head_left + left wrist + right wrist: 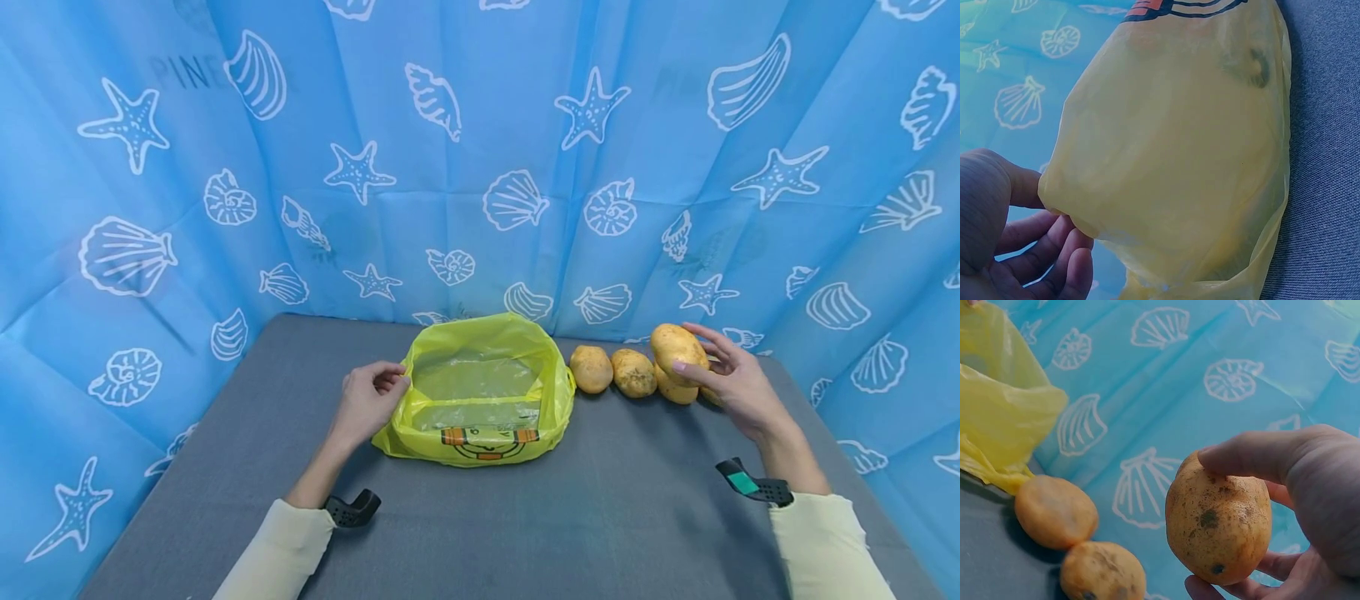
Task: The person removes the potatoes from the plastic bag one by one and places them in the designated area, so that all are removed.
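Observation:
A yellow plastic bag [480, 446] lies on the table with its mouth spread wide, its inside and a printed orange-and-black figure showing. At the bag's left rim, my left hand [372, 398] pinches the plastic between thumb and fingers; the left wrist view shows this pinched edge [1054, 197] close up. My right hand [738, 383] grips a potato [677, 352] above the table, thumb on one side and fingers on the other. Dark spots mark this potato [1216, 519] in the right wrist view. Beneath and beside it, several more potatoes [633, 372] sit in a row, one partly hidden by my right hand.
The grey cloth-covered table [555, 525] carries the bag and potatoes near its far edge. Behind and at both sides hangs a blue curtain [465, 150] with white shells and starfish. The leftmost potato [592, 369] is right against the bag's right side.

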`<act>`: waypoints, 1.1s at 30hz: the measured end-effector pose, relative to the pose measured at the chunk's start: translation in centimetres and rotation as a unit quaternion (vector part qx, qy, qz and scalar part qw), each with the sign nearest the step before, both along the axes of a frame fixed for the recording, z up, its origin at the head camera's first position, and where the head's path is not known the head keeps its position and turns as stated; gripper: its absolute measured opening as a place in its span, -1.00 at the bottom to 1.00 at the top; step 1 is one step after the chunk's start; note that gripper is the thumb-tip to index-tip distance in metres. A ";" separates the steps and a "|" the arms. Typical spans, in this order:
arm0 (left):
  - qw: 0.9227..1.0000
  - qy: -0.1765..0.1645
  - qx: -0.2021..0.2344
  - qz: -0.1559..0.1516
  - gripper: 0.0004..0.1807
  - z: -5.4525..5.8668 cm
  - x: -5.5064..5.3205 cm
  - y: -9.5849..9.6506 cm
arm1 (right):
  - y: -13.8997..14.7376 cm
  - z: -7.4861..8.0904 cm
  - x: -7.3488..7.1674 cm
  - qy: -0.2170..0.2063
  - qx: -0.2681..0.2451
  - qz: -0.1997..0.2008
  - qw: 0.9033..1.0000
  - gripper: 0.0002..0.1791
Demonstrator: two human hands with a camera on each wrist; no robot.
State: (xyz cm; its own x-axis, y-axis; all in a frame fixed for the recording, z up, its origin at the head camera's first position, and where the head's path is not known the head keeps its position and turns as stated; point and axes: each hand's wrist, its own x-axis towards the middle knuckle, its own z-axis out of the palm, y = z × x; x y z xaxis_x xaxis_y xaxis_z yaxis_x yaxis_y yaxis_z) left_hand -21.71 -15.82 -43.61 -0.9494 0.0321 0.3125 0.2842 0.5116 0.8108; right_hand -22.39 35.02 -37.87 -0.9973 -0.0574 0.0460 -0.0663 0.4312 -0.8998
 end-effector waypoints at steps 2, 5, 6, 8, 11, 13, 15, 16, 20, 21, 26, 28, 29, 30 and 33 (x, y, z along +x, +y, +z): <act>1.000 -0.002 0.001 0.000 -0.82 0.0 0.0 0.0 | 0.6 -0.1 0.0 0.000 -0.018 -0.003 1.000 -0.25; 1.000 -0.003 0.001 0.001 -0.82 0.1 0.1 0.0 | 1.5 -0.1 0.0 0.003 -0.042 -0.008 0.999 -0.26; 1.000 -0.003 0.001 0.001 -0.82 0.1 0.1 0.0 | 1.8 -0.1 0.0 0.004 -0.047 -0.009 0.999 -0.26; 1.000 -0.003 0.003 0.000 -0.82 0.1 0.1 0.0 | 2.4 -0.2 -0.1 0.005 -0.051 -0.016 0.999 -0.26; 1.000 -0.003 0.006 -0.002 -0.82 0.1 0.0 0.0 | 3.3 -0.4 -0.2 0.000 -0.044 -0.028 0.999 -0.26; 1.000 -0.004 0.006 -0.003 -0.82 0.0 0.0 0.0 | 4.0 -0.5 -0.3 -0.005 -0.037 -0.040 0.998 -0.25; 1.000 -0.005 0.005 -0.003 -0.82 0.0 0.0 0.0 | 4.7 -0.6 -0.3 -0.011 -0.029 -0.052 0.998 -0.24; 1.000 -0.006 0.005 -0.003 -0.82 0.0 0.0 0.0 | 5.0 -0.6 -0.4 -0.013 -0.023 -0.059 0.998 -0.23; 1.000 -0.007 0.004 -0.003 -0.82 -0.1 0.0 0.0 | 6.5 -0.9 -0.4 -0.029 -0.026 -0.095 0.995 -0.19; 1.000 -0.006 0.004 -0.003 -0.82 -0.1 0.0 0.0 | 6.9 -0.9 -0.4 -0.035 -0.033 -0.108 0.993 -0.18; 1.000 -0.006 0.006 -0.004 -0.82 -0.1 0.0 0.0 | 8.6 -1.4 -0.6 -0.067 -0.088 -0.165 0.980 -0.10; 1.000 -0.007 0.005 -0.003 -0.82 -0.1 0.0 0.0 | 9.3 -1.7 -0.6 -0.074 -0.117 -0.180 0.974 -0.06; 1.000 -0.008 0.005 -0.003 -0.82 -0.1 0.0 0.0 | 9.6 -1.9 -0.6 -0.075 -0.129 -0.186 0.971 -0.05; 1.000 -0.009 0.005 -0.002 -0.82 -0.2 0.0 0.0 | 10.0 -2.2 -0.6 -0.077 -0.142 -0.191 0.968 -0.04; 1.000 -0.010 0.002 -0.001 -0.82 -0.2 0.0 0.0 | 11.0 -2.8 -0.6 -0.089 -0.148 -0.212 0.962 0.00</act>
